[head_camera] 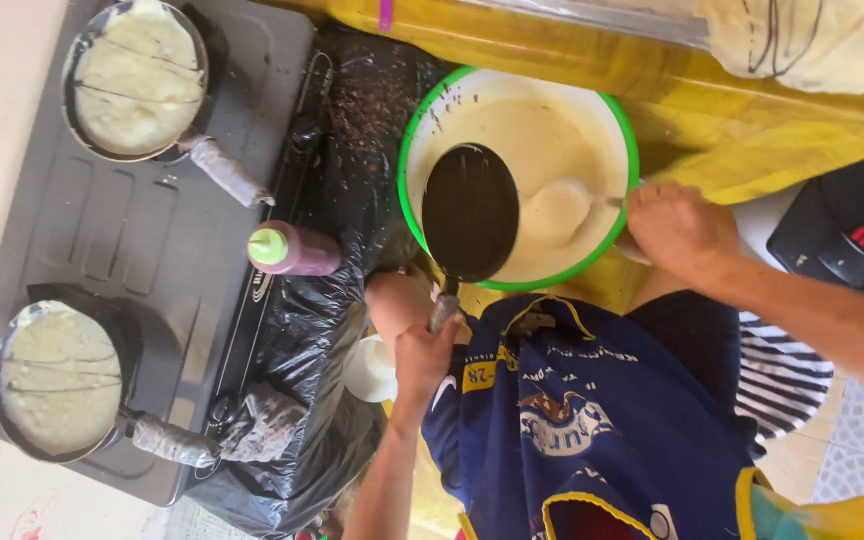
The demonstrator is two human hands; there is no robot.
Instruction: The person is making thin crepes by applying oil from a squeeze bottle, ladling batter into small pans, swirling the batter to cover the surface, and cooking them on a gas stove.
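Blue apron fabric (592,420) is filling the lower centre of the frame, just below the green-rimmed bowl of batter (612,120). Left hand (412,325) is gripping the handle of a small black pan (470,212), fingers closed round it, holding the pan over the batter. Right hand (677,228), at the bowl's right edge, is clutching a ladle (557,212) that is lying in the batter. Left of the bowl, a squeeze bottle (292,250) is lying on crumpled black plastic (302,400). On the grey stove (152,260), two pans, upper left (137,80) and lower left (57,380), are holding pale batter.
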